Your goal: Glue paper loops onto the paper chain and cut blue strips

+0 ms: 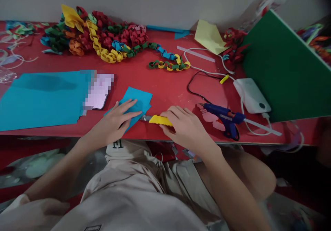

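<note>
On the red surface point(165, 82), the left hand point(117, 119) presses flat, fingers spread, on a small folded blue paper piece point(138, 101); the right hand point(182, 124) grips a yellow-handled utility knife point(160, 120), its blade at the paper's edge.

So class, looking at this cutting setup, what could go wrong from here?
1. The left hand presses the blue paper right beside the blade of the yellow knife in the right hand; a slip might nick fingers.
2. The glue gun lies close to that hand; if hot, it may burn.
</note>
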{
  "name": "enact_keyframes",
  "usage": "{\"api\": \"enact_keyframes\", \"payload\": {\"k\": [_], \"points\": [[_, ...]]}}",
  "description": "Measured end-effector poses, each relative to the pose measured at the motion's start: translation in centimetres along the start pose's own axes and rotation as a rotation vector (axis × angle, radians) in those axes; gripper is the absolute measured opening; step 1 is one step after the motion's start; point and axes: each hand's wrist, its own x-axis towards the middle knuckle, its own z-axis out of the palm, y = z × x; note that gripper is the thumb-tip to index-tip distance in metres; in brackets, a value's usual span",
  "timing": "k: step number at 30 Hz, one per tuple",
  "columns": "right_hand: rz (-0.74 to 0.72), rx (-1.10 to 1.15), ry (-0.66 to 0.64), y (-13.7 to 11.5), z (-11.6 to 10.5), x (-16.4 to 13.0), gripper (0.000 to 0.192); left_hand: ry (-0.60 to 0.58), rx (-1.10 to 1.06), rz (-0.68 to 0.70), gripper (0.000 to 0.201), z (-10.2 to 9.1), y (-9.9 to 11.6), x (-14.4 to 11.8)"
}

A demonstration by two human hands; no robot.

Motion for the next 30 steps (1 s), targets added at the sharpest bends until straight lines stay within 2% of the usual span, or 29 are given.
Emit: {"api": "enact_keyframes", "payload": {"k": [2, 5, 11, 22, 30], "points": [[-0.028, 0.015, -0.009, -0.3, 0.4, -0.1, 0.017, 0.073, -0.055, -0.049, 0.035, 0.2, 0.2, 0.2], [-0.038, 0.022, 0.007, -0.4, 1.4, -0.1, 0.017, 0.139, -0.012, -0.088, 0.031, 0.9, 0.7, 0.7], [-0.026, 0.048, 0.022, 0.3, 2.2, -0.3, 0.016, 0.066, 0.196, -0.125, 0.059, 1.6, 0.7, 0.7], [-0.033, 0.046, 0.027, 0.9, 2.1, -0.2, 0.018, 0.033, 0.238, -0.101, 0.062, 1.6, 0.6, 0.6], [-0.083, 0.033, 0.078, 1.2, 2.1, 0.5, 0.017, -0.001, 0.264, -0.078, 0.063, 1.3, 0.7, 0.6]]}}
